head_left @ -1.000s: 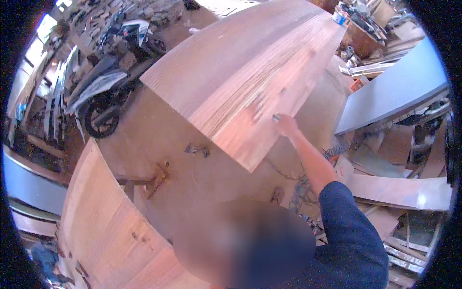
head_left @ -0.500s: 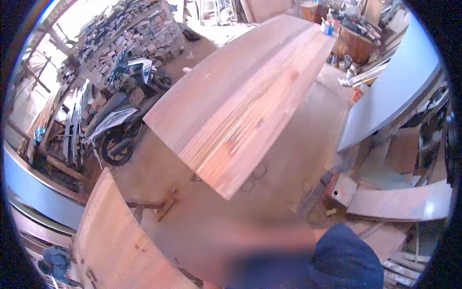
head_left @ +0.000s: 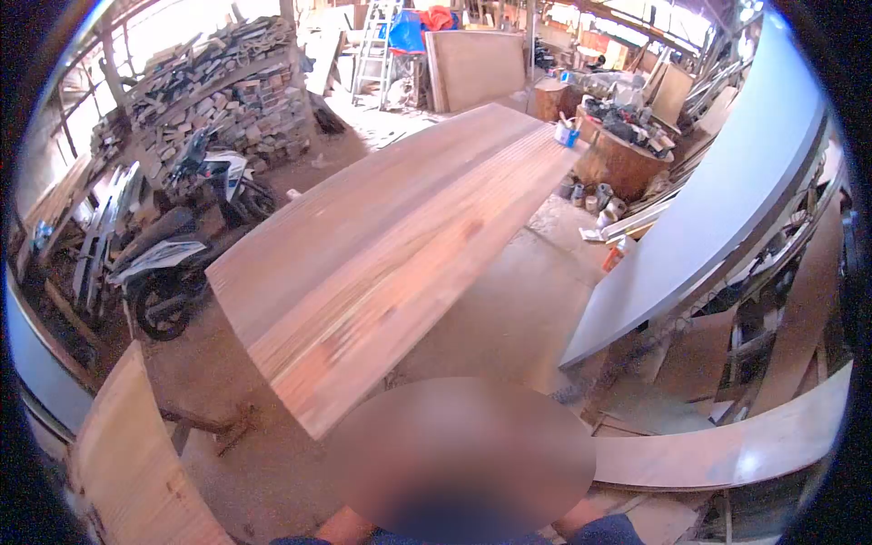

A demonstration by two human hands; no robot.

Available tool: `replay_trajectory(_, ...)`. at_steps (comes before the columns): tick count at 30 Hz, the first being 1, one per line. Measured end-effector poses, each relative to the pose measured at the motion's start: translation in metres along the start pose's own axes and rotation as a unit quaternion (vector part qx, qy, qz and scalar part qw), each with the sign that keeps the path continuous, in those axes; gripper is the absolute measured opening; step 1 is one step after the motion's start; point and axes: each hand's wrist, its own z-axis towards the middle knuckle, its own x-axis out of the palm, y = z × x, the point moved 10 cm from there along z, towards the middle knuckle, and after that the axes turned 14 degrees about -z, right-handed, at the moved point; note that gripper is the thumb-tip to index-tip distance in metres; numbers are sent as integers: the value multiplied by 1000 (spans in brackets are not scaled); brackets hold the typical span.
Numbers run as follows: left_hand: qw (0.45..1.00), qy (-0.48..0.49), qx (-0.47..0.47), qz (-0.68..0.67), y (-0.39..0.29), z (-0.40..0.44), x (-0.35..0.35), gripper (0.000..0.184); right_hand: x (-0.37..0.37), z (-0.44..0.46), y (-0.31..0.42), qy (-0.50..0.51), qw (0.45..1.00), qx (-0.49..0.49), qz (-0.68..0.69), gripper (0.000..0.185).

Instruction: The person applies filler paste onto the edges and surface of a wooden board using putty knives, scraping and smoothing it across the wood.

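Note:
At the bottom edge, bare skin of my left arm and my right arm shows beside dark blue sleeves. A blurred oval patch covers the area between them, so both hands and their fingers are hidden. Closest ahead of the patch lies a long wooden tabletop with strong grain and several darker knots. On its far right corner stands a small white and blue container with brush-like handles sticking out. Whether either hand touches anything cannot be seen.
Another wooden board lies at lower left. A motorbike stands left, before a stacked wood pile. To the right are a long pale panel and a curved board. A ladder stands behind.
My view has tilted up and turned right, so the tabletop sits lower and further left. More of the back of the workshop shows. Skin now appears on both sides of the blurred patch.

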Motion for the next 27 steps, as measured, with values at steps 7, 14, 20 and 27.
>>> replay_trajectory(7, 992, 15, -87, 91, 83, 55, 58, 39, -58, -60, -78, -54, 981, 162, -87, 35)
replay_trajectory(14, 983, 116, -139, 41, 113, 107, 168, 34, -55, -128, -145, 90, 944, 299, -110, 45)
replay_trajectory(20, 970, 144, -27, 192, 104, 209, 223, 31, -101, -122, -259, -297, 683, 641, 185, 19)
replay_trajectory(27, 884, 310, 39, 347, 101, 276, 286, 36, -74, -68, -395, -364, 601, 626, 338, 25)
